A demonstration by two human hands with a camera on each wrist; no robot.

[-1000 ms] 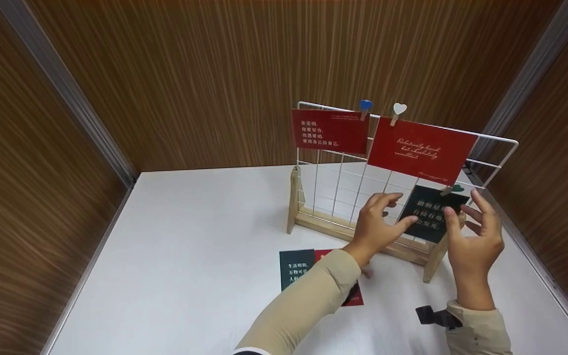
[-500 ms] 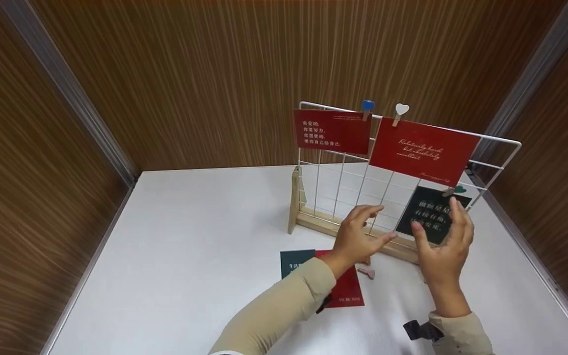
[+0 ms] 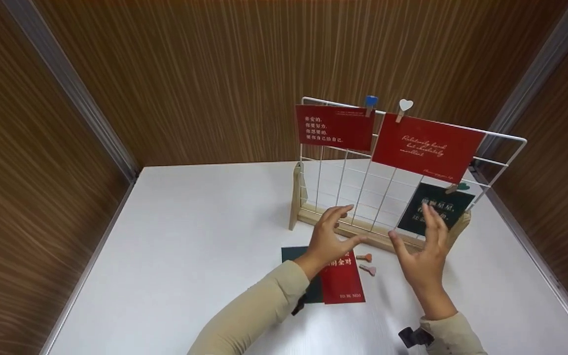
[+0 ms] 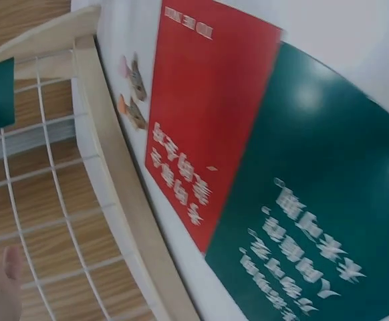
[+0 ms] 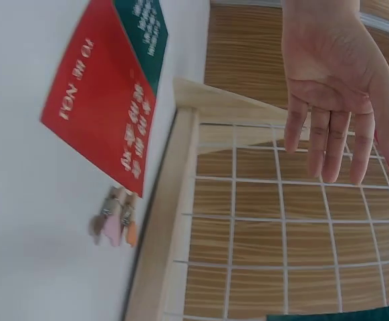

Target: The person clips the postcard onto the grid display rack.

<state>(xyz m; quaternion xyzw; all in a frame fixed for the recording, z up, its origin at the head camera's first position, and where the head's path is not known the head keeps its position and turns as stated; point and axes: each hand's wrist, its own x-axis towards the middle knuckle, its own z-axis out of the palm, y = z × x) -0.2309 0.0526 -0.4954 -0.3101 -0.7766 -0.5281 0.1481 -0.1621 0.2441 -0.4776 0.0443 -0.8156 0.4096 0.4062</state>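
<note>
Three red-or-green cards hang on white wire mesh; two loose cards, two perhaps heart-topped wooden pegs remain; hands empty, thumbs parted from fingers.

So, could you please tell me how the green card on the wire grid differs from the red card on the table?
The green card hangs on the wire grid, while the red card lies flat on the white table. A green-heart clip grips the green card; no clip grips the red card. Both bear pale Chinese characters.
</note>
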